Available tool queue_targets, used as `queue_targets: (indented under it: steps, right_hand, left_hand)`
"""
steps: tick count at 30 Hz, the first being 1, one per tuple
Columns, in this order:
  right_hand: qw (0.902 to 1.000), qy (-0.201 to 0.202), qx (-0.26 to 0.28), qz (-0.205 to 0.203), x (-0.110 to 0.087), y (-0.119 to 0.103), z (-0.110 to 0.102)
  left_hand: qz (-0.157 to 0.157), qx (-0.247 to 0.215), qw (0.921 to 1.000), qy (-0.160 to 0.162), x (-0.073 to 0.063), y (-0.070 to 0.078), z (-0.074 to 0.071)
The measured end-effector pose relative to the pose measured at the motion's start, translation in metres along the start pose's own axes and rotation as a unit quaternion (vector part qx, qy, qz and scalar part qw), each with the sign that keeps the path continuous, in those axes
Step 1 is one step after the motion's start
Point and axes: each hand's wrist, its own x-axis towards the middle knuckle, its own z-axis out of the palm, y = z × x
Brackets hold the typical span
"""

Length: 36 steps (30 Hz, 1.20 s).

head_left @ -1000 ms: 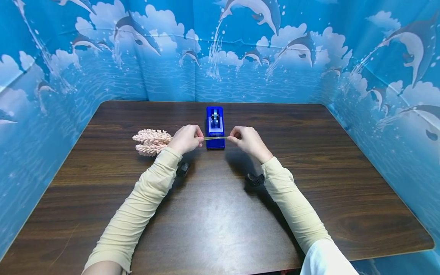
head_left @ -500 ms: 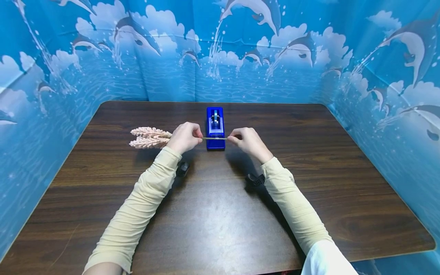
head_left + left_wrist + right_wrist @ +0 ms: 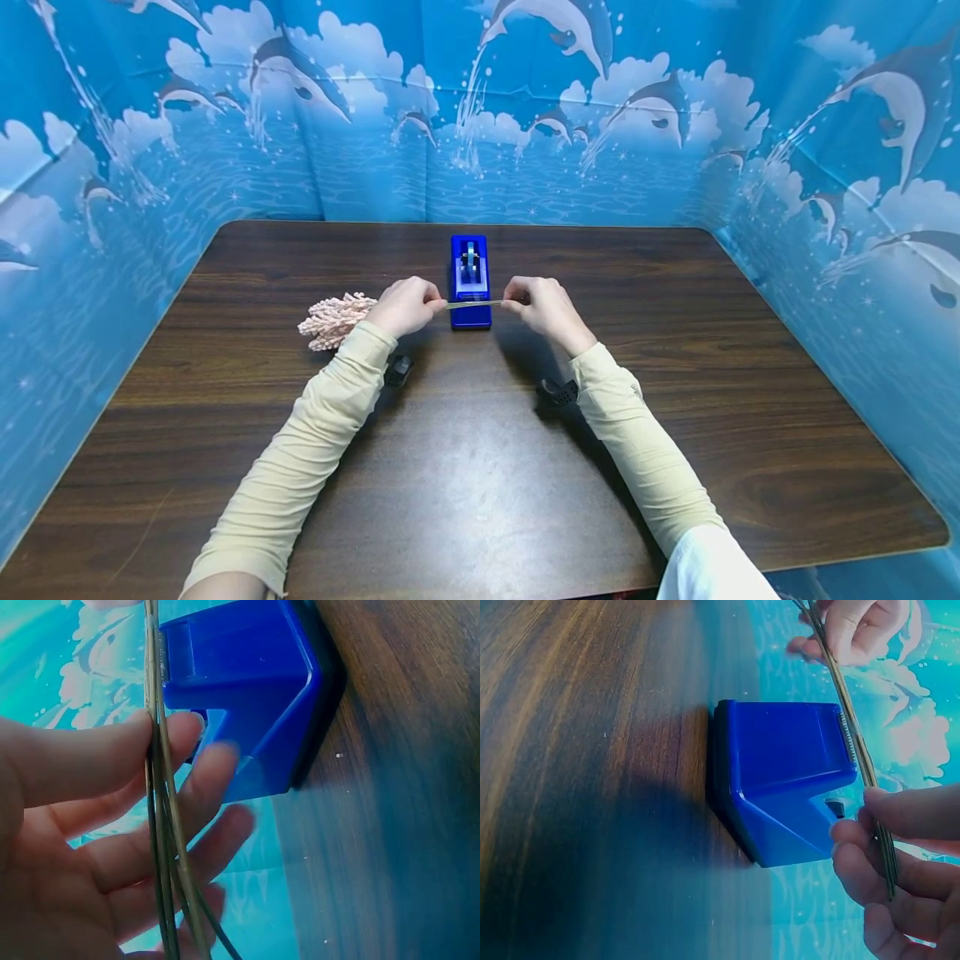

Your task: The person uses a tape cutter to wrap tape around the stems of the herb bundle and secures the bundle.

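A bunch of pale pink flower sprays (image 3: 335, 321) sticks out to the left of my left hand (image 3: 405, 307). Its thin greenish-brown stems (image 3: 156, 682) are pinched between that hand's thumb and index finger; the other fingers spread loosely behind them. My right hand (image 3: 546, 310) pinches the stems near their cut ends, as the right wrist view shows (image 3: 907, 855). Between the hands the stems run level over the front of a blue tape dispenser (image 3: 471, 287), close to its toothed cutting edge (image 3: 847, 738). Whether they touch it I cannot tell.
The dispenser stands on a dark wood-grain table (image 3: 480, 467) near its far edge. A blue dolphin-print curtain (image 3: 375, 150) surrounds the table at the back and sides. Black wrist cameras hang under both forearms, low over the tabletop.
The flower heads first swung away from me, then back nearer and closer to the left hand, now slanting. Both hands shifted slightly, keeping their pinch on the stems. The dispenser stays nearly in place.
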Motion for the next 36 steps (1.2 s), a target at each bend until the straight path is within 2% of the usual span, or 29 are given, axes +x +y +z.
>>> queue_targets:
  steps: [4, 7, 14, 18, 22, 29, 32, 36]
  right_hand:
    - [0.9995, -0.024, 0.016, -0.011, 0.001, 0.002, 0.002]
    - [0.9974, -0.06, 0.036, -0.019, 0.001, 0.005, 0.003]
    - [0.9843, -0.161, 0.069, -0.018, 0.001, 0.011, 0.003]
    - [0.9769, -0.193, 0.093, -0.001, 0.002, 0.011, 0.001]
    - [0.967, -0.231, 0.106, 0.009, 0.001, 0.01, -0.003]
    - [0.9492, -0.299, 0.096, 0.019, -0.004, 0.006, -0.013]
    - [0.945, -0.311, 0.097, 0.025, -0.006, 0.004, -0.016]
    - [0.9437, -0.313, 0.105, 0.019, -0.006, 0.005, -0.018]
  left_hand:
    - [-0.008, 0.0, 1.0, -0.005, 0.0, -0.001, 0.0]
    - [-0.016, 0.0, 0.9998, -0.015, 0.001, -0.002, 0.0]
    - [-0.012, 0.006, 0.9996, -0.026, 0.002, -0.006, -0.002]
    - [-0.005, 0.008, 0.9993, -0.036, 0.002, -0.007, -0.005]
    - [0.003, 0.015, 0.9977, -0.067, 0.0, -0.005, -0.008]
    - [0.003, 0.021, 0.9888, -0.148, -0.007, 0.004, -0.014]
    - [0.004, 0.015, 0.9844, -0.175, -0.009, 0.006, -0.015]
    - [0.018, -0.003, 0.9816, -0.19, -0.009, 0.004, -0.014]
